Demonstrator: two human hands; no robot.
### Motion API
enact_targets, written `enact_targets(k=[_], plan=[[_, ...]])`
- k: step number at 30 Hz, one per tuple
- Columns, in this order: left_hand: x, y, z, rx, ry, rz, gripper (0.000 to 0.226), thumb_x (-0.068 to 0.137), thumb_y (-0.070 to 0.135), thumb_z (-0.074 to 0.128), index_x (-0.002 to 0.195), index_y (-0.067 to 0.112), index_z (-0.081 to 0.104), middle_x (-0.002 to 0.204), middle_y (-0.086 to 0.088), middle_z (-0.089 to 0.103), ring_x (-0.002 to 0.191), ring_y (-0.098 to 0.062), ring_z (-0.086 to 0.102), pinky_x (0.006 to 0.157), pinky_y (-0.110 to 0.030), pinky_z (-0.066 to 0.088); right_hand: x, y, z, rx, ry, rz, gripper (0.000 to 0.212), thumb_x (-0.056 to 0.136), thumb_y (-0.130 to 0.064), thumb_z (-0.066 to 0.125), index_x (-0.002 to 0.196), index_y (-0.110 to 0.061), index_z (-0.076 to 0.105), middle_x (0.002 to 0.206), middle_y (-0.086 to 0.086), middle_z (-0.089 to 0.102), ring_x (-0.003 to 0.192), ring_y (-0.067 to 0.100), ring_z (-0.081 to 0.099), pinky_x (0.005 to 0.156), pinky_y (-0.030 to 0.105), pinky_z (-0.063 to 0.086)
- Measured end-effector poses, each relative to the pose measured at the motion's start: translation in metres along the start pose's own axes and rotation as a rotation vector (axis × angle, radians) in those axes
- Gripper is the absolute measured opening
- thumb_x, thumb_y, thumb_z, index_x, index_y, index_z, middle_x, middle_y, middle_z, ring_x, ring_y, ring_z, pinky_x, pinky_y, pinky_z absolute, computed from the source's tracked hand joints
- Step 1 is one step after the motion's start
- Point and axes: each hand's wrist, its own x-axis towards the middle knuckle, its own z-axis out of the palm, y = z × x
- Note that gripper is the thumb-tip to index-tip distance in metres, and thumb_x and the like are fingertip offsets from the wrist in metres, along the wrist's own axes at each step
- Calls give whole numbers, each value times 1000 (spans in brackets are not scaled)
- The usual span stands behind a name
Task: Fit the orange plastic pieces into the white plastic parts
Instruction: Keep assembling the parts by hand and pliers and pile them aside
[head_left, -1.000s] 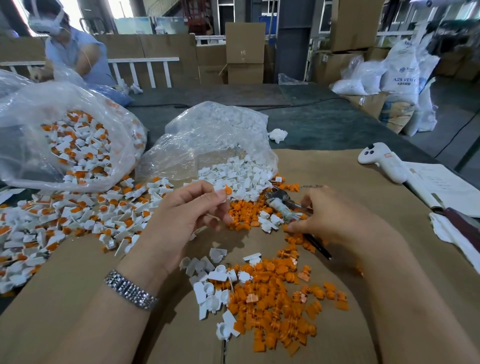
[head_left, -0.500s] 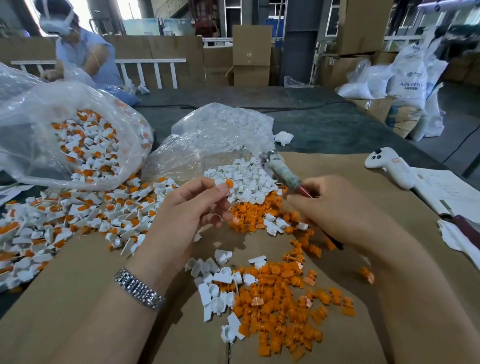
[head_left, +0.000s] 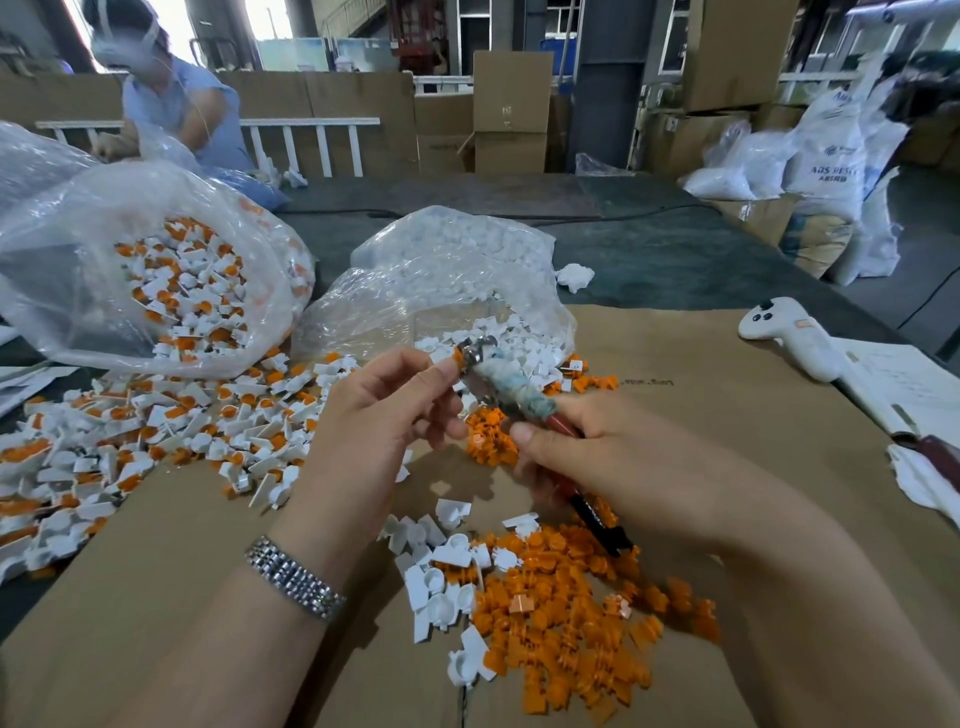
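- Head view looks down at your two bare hands, raised together above a brown cardboard sheet (head_left: 675, 415) that covers the work table.
- Your left hand (head_left: 384, 415), with a silver metal link watch (head_left: 295, 578) on its wrist, pinches a small white plastic part with an orange plastic piece (head_left: 457, 358) at its fingertips.
- Your right hand (head_left: 613, 467) is curled round a pair of pliers with red and black handles (head_left: 571, 457), its shaft wrapped in grubby white and blue cloth.
- The pliers' metal head (head_left: 478, 353) touches the pinched part; whether the orange piece is fully seated cannot be told.
- Below your hands lies a loose pile of orange plastic pieces (head_left: 561, 623), with a smaller cluster of white plastic parts (head_left: 436, 577) touching its left edge.
- To your left, a wide spread of white parts already fitted with orange (head_left: 156, 431) spills from a clear plastic bag (head_left: 145, 270).
- Beyond your hands, a second clear plastic bag of plain white parts (head_left: 447, 280) lies open toward you.
- At the far right rests a white handheld controller (head_left: 789, 338) beside some paper sheets (head_left: 904, 389).
- Another person in a light blue shirt (head_left: 176, 104) works at the far left.
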Motion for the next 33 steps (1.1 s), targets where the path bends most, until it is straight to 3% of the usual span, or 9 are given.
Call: enact_targets(k=[5,9,12,15,21,25,29,31,33], plan=[[0,-3,0,73,34,28,16,94,21,71,83,10,69,71,-10,67,61,-20,66,54,-24,51,4,0,8,-32,40,7,33,104,-41,46,86,-17,60,71,-4,66,64,7,64,71,33,57],[2,-1,-3,-5,34,-24,14,94,18,70,86,7,66,68,-8,65,57,-19,63,52,-22,49,8,-1,17,-162,131,-8,39,103,-47,46,76,-20,54,66,3,62,58,15,59,65,40,54],[3,-2,-4,-1,26,-38,15,95,16,69,83,9,64,65,-6,64,56,-18,62,51,-21,48,12,2,23,-227,208,-2,42,102,-48,48,68,-23,48,62,0,52,51,11,47,51,33,42],[3,-2,-4,-20,21,-41,15,94,15,69,82,9,64,65,-5,65,56,-17,62,51,-20,48,16,4,27,-284,264,-9,45,102,-47,49,64,-24,43,60,-3,44,49,10,40,47,25,32],[4,1,-8,-37,57,-34,19,99,23,63,85,14,71,72,-6,68,63,-17,66,55,-22,52,16,9,19,-221,236,-67,48,95,-64,47,70,-24,54,61,-6,59,53,5,54,49,20,39],[6,0,-25,422,374,73,24,102,35,61,83,23,71,69,5,69,60,-5,65,57,-25,53,15,22,-4,-250,368,-39,49,89,-74,45,75,-27,56,61,-10,56,54,-4,53,50,20,34],[11,1,-38,775,642,218,11,96,29,70,89,25,62,81,9,64,78,-13,65,64,-33,54,23,44,-17,-458,489,153,45,92,-71,45,85,-28,55,76,-8,58,69,7,56,55,31,36],[11,-2,-34,867,586,285,8,95,28,69,96,28,61,89,11,62,81,-7,61,63,-26,50,28,54,-19,-519,502,248,46,92,-71,46,92,-26,55,83,-5,55,77,14,55,61,33,40],[10,-7,-23,932,342,343,7,94,27,69,98,31,64,92,17,61,81,1,59,66,-16,44,31,60,-18,-556,500,306,48,92,-71,47,97,-23,55,85,-4,53,80,17,54,62,34,40]])
